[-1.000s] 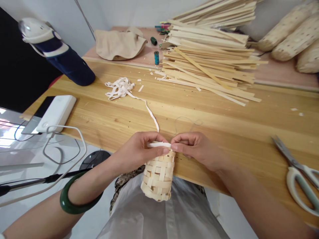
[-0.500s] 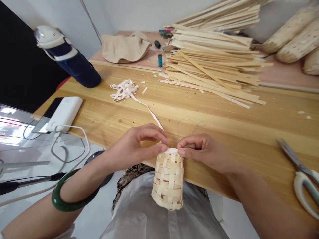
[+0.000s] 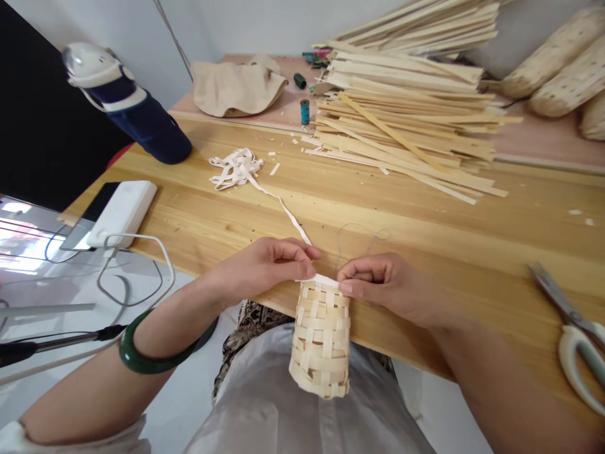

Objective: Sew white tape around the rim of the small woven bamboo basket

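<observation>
Your left hand [image 3: 258,271] presses the white tape [image 3: 283,208] onto the rim of the small woven basket [image 3: 321,340], fingers clamped together on it. Your right hand [image 3: 387,287] pinches the rim's other side (a thin thread [image 3: 359,236] loops away from it). The basket sits upright against the tabletop [image 3: 425,221] edge, over your lap.

We see a bright, evenly lit scene: the light is soft and leaves no hard shadows, only faint shade under the pile of strips [image 3: 406,120] at 1 o'clock. At 9 o'clock a glossy surface [image 3: 28,221] burns out in white glare. The wide lens bows the bench [image 3: 449,227] and stretches the corners. The woven basket [image 3: 321,340] at 6 o'clock stays sharp, while the scissors [image 3: 571,328] at 4 o'clock look smeared.
</observation>
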Demonstrator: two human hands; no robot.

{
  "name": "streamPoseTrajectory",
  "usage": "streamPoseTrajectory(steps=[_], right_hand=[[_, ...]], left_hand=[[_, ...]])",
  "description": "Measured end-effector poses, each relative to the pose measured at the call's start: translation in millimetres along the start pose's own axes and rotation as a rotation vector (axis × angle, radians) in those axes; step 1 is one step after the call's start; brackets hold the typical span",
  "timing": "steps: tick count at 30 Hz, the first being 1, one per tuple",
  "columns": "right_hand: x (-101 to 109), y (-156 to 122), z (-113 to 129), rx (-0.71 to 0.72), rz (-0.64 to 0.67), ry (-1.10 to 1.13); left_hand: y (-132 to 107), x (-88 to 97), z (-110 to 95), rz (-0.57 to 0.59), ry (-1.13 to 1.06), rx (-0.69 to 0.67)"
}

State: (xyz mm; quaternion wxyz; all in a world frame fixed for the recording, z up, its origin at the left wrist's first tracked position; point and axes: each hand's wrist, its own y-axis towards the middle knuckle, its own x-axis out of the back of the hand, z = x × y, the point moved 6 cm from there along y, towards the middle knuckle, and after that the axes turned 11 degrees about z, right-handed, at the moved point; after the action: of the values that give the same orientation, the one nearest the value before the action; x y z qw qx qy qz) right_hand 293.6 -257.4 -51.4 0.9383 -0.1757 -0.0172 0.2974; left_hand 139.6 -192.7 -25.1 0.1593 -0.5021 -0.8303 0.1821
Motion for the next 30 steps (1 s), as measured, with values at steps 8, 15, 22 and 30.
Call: streamPoseTrajectory(steps=[8,15,22,30], right_hand=[[0.0,0.9,-2.0,-0.014,0.015,-0.016],[-1.0,-1.2,-1.7,-0.014,0.014,-0.032],[-2.0,0.0,-1.1,-0.016,0.006,-0.004],[-4.7,-1.3,-1.3,-0.047,-0.014,-0.011]], left_hand=[[6.3,-0.9,5.1,0.022,0.042,0.037],[4.2,-5.3,-0.6,0.064,0.01,-0.117],[-9.5,-14.2,-2.4,0.019,0.053,-0.016],[-6.7,-22.5,7.8,-0.09,-0.078,0.097]])
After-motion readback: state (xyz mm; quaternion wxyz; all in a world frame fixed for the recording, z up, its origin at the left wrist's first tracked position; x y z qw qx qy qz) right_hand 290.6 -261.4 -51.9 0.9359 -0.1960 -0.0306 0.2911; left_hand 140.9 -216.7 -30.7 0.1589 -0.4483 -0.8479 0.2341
